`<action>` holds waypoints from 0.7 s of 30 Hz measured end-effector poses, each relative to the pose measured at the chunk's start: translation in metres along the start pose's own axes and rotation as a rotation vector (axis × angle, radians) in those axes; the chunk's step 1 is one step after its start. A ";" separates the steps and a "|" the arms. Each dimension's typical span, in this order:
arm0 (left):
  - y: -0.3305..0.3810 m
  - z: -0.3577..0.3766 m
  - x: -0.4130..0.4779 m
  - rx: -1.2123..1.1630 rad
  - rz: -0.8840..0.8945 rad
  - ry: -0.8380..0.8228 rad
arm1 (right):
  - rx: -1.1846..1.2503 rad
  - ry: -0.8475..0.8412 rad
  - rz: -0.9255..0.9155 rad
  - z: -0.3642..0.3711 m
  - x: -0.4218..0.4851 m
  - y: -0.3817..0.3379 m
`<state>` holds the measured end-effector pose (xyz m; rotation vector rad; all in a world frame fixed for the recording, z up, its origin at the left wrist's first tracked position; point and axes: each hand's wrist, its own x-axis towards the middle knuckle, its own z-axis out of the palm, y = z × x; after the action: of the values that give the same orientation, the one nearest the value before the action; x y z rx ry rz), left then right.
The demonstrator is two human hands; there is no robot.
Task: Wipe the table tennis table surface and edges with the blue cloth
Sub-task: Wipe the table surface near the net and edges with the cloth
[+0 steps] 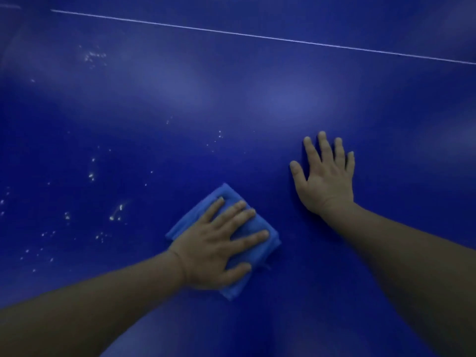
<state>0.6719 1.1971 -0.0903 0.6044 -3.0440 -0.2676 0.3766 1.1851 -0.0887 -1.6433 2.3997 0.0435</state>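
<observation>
Tabletop [257, 99] fills the whole frame, dark blue, with a white line [257, 37] crossing the upper part. The right hand [327, 181] lies flat on the bare surface right of centre, fingers spread and straight, holding nothing, probably to brace the lean. The left hand [216, 243], lower centre, presses the folded blue cloth [224, 195] flat against it, fingers splayed, not curled round it, likely so pressure spreads over the whole pad. White specks [116, 215] scatter across the left half, near the cloth, apparently the next patch to wipe.
</observation>
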 end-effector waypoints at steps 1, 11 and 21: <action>-0.019 -0.005 0.017 0.027 -0.054 0.030 | -0.006 -0.011 -0.018 -0.003 0.002 0.005; -0.032 -0.009 0.082 -0.001 -0.285 0.112 | 0.021 0.018 -0.020 -0.005 0.009 0.031; -0.100 -0.029 0.179 0.054 -0.725 0.068 | 0.003 0.010 -0.018 -0.008 0.008 0.031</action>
<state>0.5460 1.0334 -0.0804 1.6581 -2.6413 -0.1649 0.3442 1.1877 -0.0856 -1.6673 2.3911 0.0293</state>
